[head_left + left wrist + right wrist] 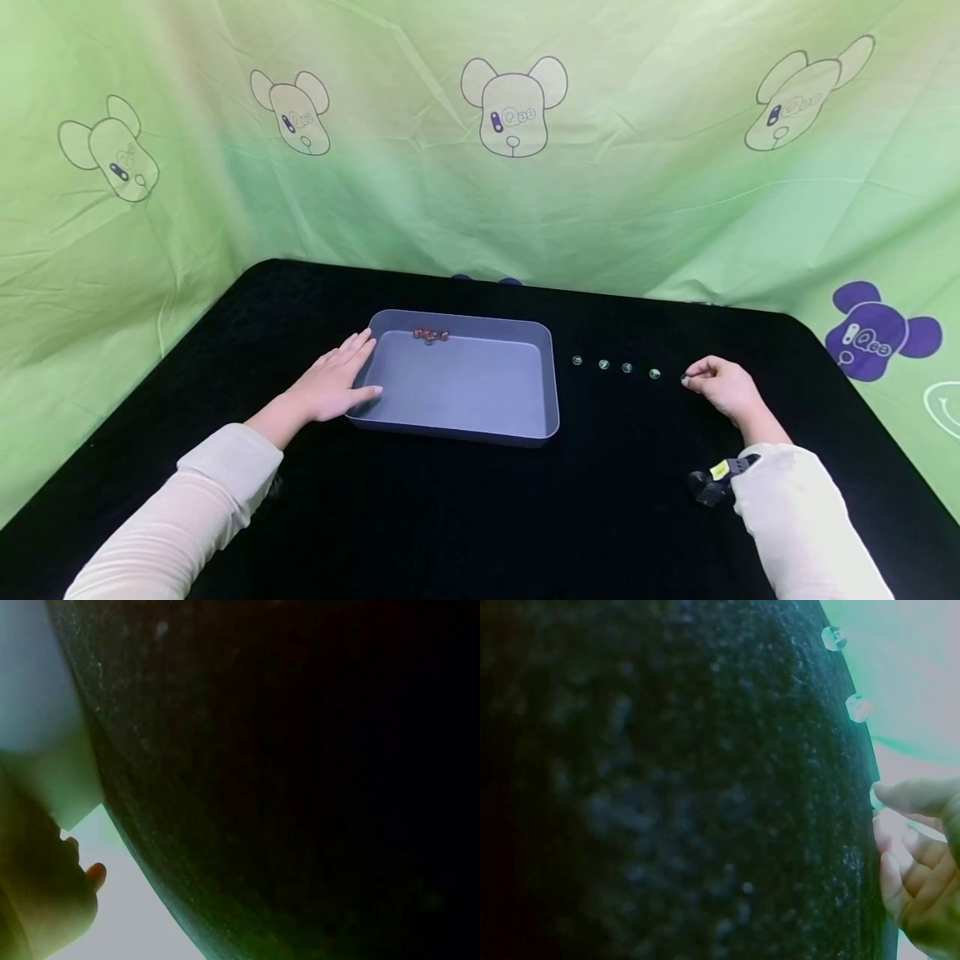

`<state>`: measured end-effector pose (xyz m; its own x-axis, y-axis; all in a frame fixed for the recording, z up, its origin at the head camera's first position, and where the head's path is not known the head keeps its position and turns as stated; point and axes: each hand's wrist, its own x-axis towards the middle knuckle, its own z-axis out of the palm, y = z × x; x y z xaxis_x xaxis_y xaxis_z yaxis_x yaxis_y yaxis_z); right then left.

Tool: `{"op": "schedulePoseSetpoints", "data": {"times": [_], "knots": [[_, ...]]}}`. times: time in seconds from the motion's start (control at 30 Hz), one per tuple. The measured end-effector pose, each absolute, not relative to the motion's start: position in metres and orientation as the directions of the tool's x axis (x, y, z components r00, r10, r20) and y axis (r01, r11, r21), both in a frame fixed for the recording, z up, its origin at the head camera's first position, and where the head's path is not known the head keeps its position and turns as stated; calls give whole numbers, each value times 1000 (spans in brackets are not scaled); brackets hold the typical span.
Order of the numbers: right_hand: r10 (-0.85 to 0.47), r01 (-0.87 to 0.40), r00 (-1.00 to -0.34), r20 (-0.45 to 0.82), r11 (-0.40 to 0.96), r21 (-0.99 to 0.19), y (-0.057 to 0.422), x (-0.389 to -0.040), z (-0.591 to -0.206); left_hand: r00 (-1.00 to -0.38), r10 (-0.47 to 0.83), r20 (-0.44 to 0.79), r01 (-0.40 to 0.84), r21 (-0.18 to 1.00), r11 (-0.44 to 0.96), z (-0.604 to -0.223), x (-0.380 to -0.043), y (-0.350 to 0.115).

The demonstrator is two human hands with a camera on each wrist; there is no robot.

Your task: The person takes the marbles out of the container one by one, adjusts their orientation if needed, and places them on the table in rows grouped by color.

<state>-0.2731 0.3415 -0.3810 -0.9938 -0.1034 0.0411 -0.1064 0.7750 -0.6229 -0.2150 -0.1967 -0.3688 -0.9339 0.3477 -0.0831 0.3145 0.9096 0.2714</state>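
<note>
A grey rectangular tray point(465, 387) sits on the black cloth, and several small reddish marbles point(426, 335) lie by its back wall. My left hand point(326, 389) rests on the tray's left rim with its fingers extended. To the right of the tray, clear glass marbles point(603, 365) form a spaced row. At that row's right end, my right hand point(723, 387) pinches a clear marble point(875, 796) between thumb and finger, low at the cloth. The left wrist view shows part of the left hand point(56, 892) beside the pale tray side point(67, 780).
Black cloth point(450, 517) covers the table. Green printed curtains point(390, 208) stand behind and at both sides. A dark wrist camera point(708, 487) hangs below the right sleeve.
</note>
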Motion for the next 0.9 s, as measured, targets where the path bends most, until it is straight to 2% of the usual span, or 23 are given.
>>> {"op": "schedulePoseSetpoints", "data": {"times": [0.27, 0.7, 0.9], "knots": [[-95, -110, -994, 57, 800, -590, 339, -271, -380, -934, 347, -83, 315, 266, 911, -369, -215, -197], [-73, -77, -997, 31, 792, -606, 339, -269, -378, -935, 351, -58, 326, 254, 910, -369, -216, -198], [-75, -67, -997, 18, 743, -666, 341, -263, -378, -932, 358, -59, 331, 266, 905, -369, -215, -197]]}}
